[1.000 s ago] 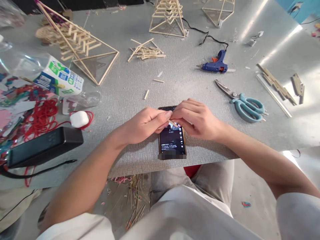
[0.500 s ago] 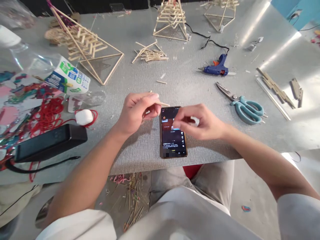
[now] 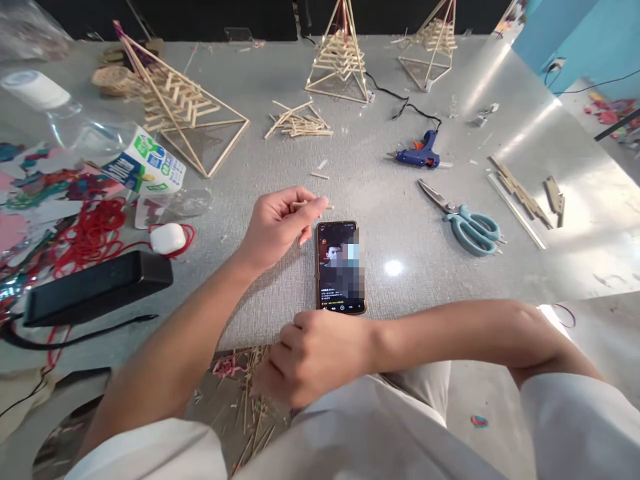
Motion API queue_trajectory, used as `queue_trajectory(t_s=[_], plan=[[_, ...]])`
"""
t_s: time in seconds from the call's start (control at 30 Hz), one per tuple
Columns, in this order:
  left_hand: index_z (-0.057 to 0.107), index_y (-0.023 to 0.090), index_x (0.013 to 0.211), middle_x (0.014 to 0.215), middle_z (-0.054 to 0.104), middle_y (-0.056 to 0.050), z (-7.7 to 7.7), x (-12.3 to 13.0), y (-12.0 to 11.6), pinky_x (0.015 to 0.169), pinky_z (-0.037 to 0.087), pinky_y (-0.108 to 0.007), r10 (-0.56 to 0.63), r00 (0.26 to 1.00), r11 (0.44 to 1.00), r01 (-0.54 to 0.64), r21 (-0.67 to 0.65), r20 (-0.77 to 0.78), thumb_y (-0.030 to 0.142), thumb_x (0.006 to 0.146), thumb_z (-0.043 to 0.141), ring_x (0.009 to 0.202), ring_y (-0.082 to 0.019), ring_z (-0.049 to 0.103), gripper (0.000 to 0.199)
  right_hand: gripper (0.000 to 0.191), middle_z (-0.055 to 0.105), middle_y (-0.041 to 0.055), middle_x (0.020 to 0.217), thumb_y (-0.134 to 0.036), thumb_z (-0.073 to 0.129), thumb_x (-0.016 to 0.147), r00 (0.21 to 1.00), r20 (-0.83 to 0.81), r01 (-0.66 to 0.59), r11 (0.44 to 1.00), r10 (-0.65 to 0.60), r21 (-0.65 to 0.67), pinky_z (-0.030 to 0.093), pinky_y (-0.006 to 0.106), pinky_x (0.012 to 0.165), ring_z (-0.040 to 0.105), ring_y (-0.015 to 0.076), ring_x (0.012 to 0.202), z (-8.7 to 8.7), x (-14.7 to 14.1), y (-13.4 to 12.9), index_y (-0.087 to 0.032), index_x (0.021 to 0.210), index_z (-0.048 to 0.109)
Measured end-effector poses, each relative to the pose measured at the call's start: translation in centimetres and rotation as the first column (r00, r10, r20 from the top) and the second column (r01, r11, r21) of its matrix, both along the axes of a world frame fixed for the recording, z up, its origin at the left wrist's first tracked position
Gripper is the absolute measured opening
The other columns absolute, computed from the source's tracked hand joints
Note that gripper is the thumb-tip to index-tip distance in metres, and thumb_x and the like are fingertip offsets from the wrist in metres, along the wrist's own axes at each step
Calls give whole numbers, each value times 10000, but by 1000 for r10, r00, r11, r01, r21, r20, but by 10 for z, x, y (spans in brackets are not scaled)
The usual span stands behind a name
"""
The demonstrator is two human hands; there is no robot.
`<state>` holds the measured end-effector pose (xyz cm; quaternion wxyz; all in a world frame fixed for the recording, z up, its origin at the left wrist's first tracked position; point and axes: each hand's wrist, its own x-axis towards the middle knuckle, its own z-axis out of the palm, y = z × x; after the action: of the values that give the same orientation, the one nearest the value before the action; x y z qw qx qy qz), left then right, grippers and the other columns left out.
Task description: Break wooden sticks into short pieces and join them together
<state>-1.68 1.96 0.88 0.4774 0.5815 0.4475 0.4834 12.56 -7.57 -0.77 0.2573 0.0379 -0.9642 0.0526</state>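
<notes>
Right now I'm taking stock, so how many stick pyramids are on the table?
3: the left pyramid beside the bottle, the middle pyramid at the back, and the right pyramid behind the glue gun. More may be hidden.

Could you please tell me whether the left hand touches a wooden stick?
Touching: the head view shows the left hand pinching the stick, one end jutting out.

stick [image 3: 330, 207] and frames [image 3: 181, 100] in plain matt wood, phone [image 3: 336, 283] super glossy on top, scissors [image 3: 453, 212] half shiny metal, half smooth plastic, clear shiny plastic bottle [image 3: 95, 137], kinda rough-looking table [image 3: 375, 193], matt cloth sleeves [image 3: 563, 423]
</notes>
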Motion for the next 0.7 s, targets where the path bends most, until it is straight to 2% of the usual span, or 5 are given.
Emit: queue_trajectory(t_s=[0.13,0.2,0.3,0.5,0.7], plan=[[637,198,765,540,470,59,0,2,-2,470,356,-268,-39,998,999,39,-18,-43,373,972,663,443,-96,460,273,569,461,-55,505,-531,442,1115,996,-87,18,999,-21,-34,217,287,450,398,101,433,20,18,38,-217,652,543],[625,204,784,527,462,61,-2,4,-3,505,383,-271,-65,994,998,63,-30,-84,380,999,625,465,-107,472,279,515,468,-48,543,-479,452,1121,965,-125,227,972,-232,-58,233,305,498,401,106,482,29,44,68,-217,689,547],[611,211,831,567,499,47,-6,6,-6,529,389,-269,-144,980,989,137,-58,-139,409,1037,585,515,-121,497,287,449,429,-60,574,-469,424,1133,797,-57,555,766,-601,-324,235,290,518,345,92,494,29,80,114,-195,816,587],[544,214,836,636,478,44,-8,7,-11,549,357,-267,-200,948,980,189,-70,-249,417,1076,508,573,-127,471,317,493,499,-66,629,-542,416,1131,940,44,243,575,-339,-781,367,216,561,435,66,552,-2,93,137,-164,878,607],[527,211,826,657,411,49,-1,6,-17,562,306,-288,-206,927,978,200,-51,-313,455,1100,468,594,-131,371,371,399,547,-63,653,-452,468,1128,971,-23,92,461,-238,-883,398,202,579,478,65,575,-2,90,123,-133,996,668]])
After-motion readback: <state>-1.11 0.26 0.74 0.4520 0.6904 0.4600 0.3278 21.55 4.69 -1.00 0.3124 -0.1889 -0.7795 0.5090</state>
